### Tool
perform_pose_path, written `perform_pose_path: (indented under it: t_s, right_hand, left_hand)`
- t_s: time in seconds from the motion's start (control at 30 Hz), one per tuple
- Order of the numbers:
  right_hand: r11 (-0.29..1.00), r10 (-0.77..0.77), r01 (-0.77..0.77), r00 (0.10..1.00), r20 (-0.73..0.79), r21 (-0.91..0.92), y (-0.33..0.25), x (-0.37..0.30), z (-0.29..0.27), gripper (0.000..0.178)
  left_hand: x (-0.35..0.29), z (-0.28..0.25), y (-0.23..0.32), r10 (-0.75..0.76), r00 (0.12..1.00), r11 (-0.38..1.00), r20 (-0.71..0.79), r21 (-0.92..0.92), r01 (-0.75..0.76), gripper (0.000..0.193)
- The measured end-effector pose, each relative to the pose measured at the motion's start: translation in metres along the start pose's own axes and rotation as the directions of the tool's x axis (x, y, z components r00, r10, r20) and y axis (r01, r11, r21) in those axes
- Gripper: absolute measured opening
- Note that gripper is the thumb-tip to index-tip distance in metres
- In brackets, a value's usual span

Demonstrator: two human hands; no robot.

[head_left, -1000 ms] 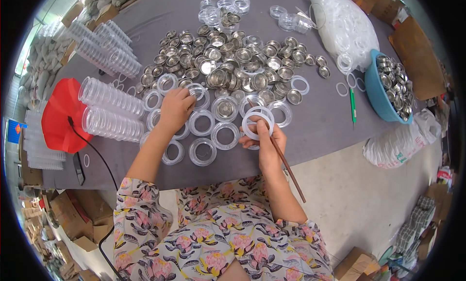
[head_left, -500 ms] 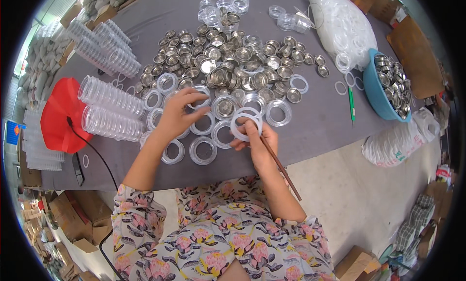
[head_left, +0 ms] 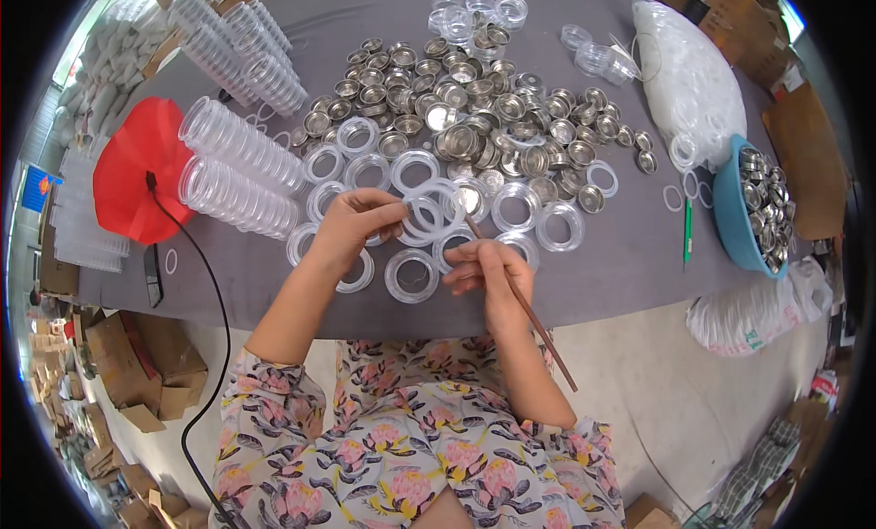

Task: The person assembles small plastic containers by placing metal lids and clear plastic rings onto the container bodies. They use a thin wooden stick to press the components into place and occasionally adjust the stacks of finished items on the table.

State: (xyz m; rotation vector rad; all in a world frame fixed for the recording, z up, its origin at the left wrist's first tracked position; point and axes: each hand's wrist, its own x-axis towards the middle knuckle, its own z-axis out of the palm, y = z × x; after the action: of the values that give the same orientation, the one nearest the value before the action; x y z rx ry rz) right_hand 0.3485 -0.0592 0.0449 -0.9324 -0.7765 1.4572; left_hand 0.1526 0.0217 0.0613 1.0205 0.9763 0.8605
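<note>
White rings (head_left: 425, 236) jumped from right hand (head_left: 500, 275) to left hand (head_left: 351, 226), pinched there above the clear rings (head_left: 411, 297); right hand's got a brown stick (head_left: 546, 339) gripped. White bag (head_left: 721, 326) has red-green print.

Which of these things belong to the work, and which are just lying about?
Seemingly part of it:
translucent rings in the left hand
brown stick in the right hand
clear round rims
metal cups

Seemingly lying about:
green-handled tool
red object
cardboard boxes

Green print (head_left: 751, 339) on white bag (head_left: 716, 328), seemingly unreadable
</note>
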Motion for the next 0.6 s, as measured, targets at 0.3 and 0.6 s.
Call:
perform_pose_path:
  t_s: [0.3, 0.6]
  right_hand:
    - [0.995, -0.102, 0.098, 0.986, -0.135, -0.036, -0.004, 0.002, -0.003, 0.029]
    - [0.976, -0.215, 0.204, 0.961, -0.176, -0.075, -0.011, -0.013, -0.014, 0.028]
  left_hand:
    - [0.014, -0.020, 0.000, 0.287, 0.884, 0.955, -0.368, 0.187, -0.232, 0.012]
    - [0.034, -0.055, -0.008, 0.761, 0.603, -0.055, 0.239, 0.950, -0.306, 0.009]
